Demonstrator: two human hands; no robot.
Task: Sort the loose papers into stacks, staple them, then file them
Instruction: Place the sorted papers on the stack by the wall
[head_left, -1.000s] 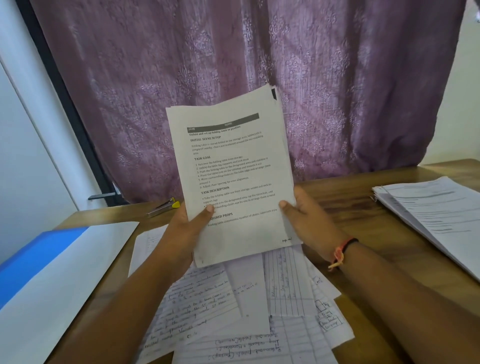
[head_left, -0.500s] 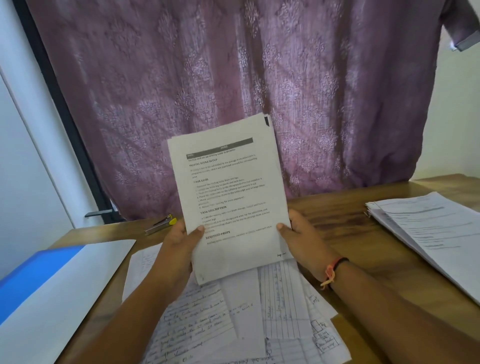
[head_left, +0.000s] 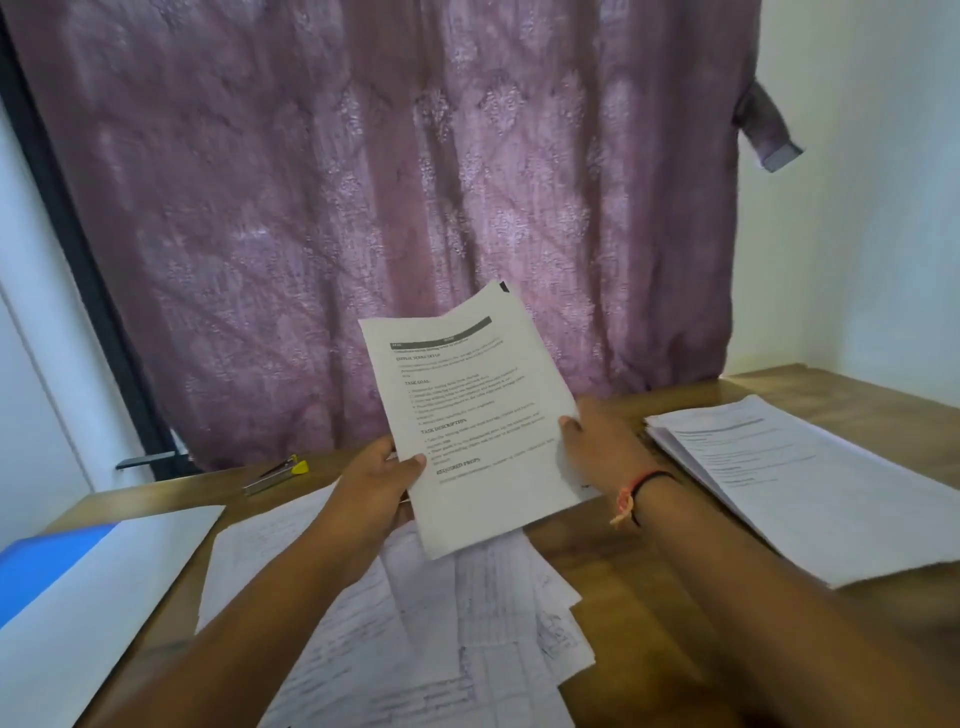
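A person holds a printed sheaf up off the bench with both hands, tilted so its top leans to the right, in front of a mauve patterned curtain; the left hand grips the sheaf's lower left edge, thumb pressed on the front of the top page and fingers curled behind it; the right hand clasps the right edge, thumb tip on the front and the rest of the hand behind the paper; a thread band circles the right wrist. The top page carries typed headings and a dark bar across its head, though the small print is too blurred to read. Beneath the sheaf, loose handwritten papers lie scattered and overlapping on the bench in front of the person; a neat stack of printed pages lies apart on the right side of the bench; a stapler with a yellow end rests near the back edge on the left, close to the curtain; a blue folder lies at the far left with a white sheet overlapping it.
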